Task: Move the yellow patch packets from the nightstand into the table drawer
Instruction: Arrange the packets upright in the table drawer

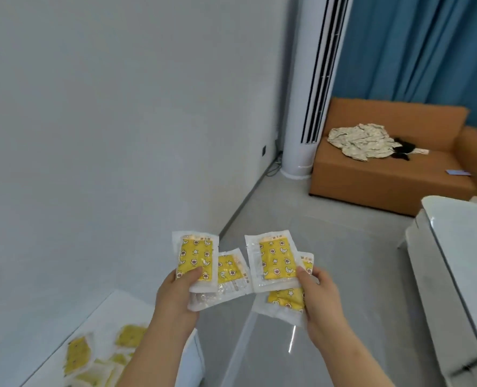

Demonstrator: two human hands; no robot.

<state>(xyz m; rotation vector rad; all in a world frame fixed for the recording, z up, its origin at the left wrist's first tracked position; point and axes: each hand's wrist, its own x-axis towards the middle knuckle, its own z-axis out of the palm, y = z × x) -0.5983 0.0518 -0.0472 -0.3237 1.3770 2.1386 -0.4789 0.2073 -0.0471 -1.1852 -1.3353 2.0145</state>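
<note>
Flat yellow patch packets in clear plastic wrap, printed with stars and moons, are held in two fans above the grey floor. The left hand (176,294) pinches one fan (204,263) at its lower edge, thumb on top; the right hand (319,300) pinches the other fan (276,261) the same way. Gripping the lower edges keeps several thin, slippery sleeves together for one carry. More packets (100,356) lie scattered on the white nightstand (120,305) at lower left, so the transfer appears partial. The white bench (460,247) stands at right; its drawer is not visible. An orange sofa (382,177) sits beyond.
</note>
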